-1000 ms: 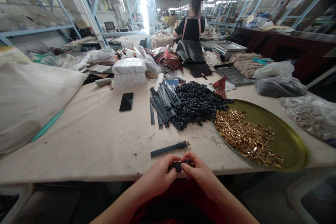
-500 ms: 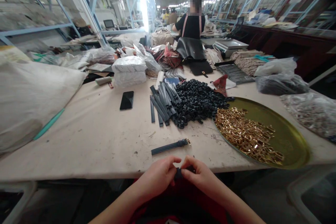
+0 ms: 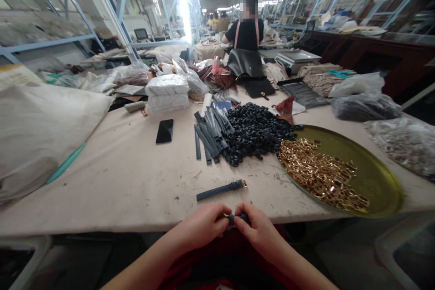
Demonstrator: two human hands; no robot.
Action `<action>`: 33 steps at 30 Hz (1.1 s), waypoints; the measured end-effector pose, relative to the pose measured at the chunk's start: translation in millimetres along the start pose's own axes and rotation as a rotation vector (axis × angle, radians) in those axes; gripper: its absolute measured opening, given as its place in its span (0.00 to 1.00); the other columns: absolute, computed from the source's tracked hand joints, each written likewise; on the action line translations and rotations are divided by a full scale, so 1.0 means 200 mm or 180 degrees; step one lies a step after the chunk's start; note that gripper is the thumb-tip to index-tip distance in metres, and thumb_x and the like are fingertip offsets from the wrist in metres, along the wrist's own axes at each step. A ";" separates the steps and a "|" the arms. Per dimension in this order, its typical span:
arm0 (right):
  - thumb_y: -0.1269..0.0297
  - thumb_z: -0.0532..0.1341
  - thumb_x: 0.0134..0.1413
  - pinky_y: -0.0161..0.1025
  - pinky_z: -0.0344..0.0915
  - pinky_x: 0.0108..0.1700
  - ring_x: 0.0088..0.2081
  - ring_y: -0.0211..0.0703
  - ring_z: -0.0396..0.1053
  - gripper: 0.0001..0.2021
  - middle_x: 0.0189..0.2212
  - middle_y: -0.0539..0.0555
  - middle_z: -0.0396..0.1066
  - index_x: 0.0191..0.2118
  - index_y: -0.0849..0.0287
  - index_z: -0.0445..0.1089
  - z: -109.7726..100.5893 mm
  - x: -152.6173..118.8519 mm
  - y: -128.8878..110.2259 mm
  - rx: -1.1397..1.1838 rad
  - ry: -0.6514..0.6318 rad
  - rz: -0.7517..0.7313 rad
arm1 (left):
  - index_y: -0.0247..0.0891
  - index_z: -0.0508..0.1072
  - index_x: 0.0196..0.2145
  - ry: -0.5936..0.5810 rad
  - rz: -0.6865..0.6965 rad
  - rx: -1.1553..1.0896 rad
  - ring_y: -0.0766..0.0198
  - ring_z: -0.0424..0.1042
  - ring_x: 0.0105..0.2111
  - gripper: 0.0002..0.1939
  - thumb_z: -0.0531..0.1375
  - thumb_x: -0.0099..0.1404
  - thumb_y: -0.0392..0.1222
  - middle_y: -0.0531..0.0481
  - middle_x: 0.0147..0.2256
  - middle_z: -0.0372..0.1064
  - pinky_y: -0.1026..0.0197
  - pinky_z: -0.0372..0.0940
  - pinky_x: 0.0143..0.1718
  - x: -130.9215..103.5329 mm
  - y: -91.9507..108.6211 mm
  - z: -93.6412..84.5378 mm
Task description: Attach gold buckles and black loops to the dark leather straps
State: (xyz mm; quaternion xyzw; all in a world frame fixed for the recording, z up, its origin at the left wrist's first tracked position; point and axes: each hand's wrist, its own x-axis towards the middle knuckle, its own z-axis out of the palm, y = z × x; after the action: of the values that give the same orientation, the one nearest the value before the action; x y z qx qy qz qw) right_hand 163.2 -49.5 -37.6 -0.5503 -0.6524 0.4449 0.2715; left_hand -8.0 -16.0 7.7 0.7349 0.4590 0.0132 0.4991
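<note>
My left hand [image 3: 208, 223] and my right hand [image 3: 254, 223] meet at the table's front edge, fingers closed in a pinch. Between them is a small dark strap piece [image 3: 231, 220], mostly covered by the fingers. Just beyond lies a dark strap [image 3: 215, 191] with a gold buckle [image 3: 244, 184] at its right end. Farther back, flat dark strips [image 3: 212, 133] rest beside a heap of small black loops [image 3: 260, 127]. To the right, many gold buckles [image 3: 321, 174] lie in a round gold-coloured tray [image 3: 377, 183].
A phone [image 3: 165, 131] lies left of the strips. A large white sack [image 3: 44, 127] takes up the table's left side. Plastic-wrapped white packs [image 3: 168, 90] and a black leather piece [image 3: 249, 63] are farther back. A co-worker [image 3: 246, 31] is beyond, back turned.
My left fingers have closed in on the dark piece, and the two hands have shifted slightly. The strap, heap and tray stay as they were.
</note>
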 end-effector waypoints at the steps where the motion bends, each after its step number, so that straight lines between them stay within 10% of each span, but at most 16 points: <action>1: 0.68 0.53 0.50 0.35 0.55 0.30 0.28 0.39 0.60 0.03 0.24 0.48 0.62 0.28 0.58 0.59 0.00 0.00 0.00 -0.0050 0.0005 -0.0023 | 0.37 0.70 0.33 -0.0140 -0.0021 0.0036 0.68 0.66 0.24 0.13 0.48 0.58 0.41 0.54 0.24 0.68 0.69 0.57 0.25 0.00 -0.01 -0.01; 9: 0.68 0.52 0.51 0.36 0.56 0.32 0.29 0.40 0.60 0.02 0.25 0.50 0.63 0.29 0.58 0.59 0.02 -0.02 0.00 -0.0462 0.0049 -0.0156 | 0.36 0.68 0.25 -0.0266 -0.0178 0.0021 0.71 0.61 0.19 0.13 0.49 0.57 0.45 0.56 0.20 0.64 0.70 0.52 0.19 0.03 -0.08 0.05; 18: 0.63 0.50 0.53 0.31 0.54 0.24 0.22 0.34 0.58 0.07 0.20 0.46 0.60 0.31 0.59 0.62 -0.13 -0.01 -0.03 0.0369 -0.1036 0.0389 | 0.37 0.69 0.26 -0.0503 -0.0129 0.0291 0.70 0.60 0.21 0.14 0.48 0.58 0.46 0.55 0.22 0.65 0.69 0.53 0.21 -0.01 -0.01 -0.01; 33: 0.63 0.56 0.48 0.32 0.50 0.25 0.23 0.35 0.56 0.06 0.18 0.44 0.59 0.25 0.58 0.60 -0.13 -0.02 0.00 -0.0128 -0.0475 0.0341 | 0.37 0.69 0.24 -0.0307 -0.0018 0.0333 0.70 0.60 0.22 0.16 0.47 0.61 0.47 0.56 0.21 0.65 0.69 0.51 0.23 -0.01 0.02 -0.03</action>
State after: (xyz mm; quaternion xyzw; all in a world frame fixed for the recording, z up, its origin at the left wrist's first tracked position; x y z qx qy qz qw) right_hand 186.4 -45.4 -25.5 -0.5551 -0.6492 0.4853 0.1868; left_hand -9.8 -14.6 14.1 0.7585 0.4365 -0.0477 0.4816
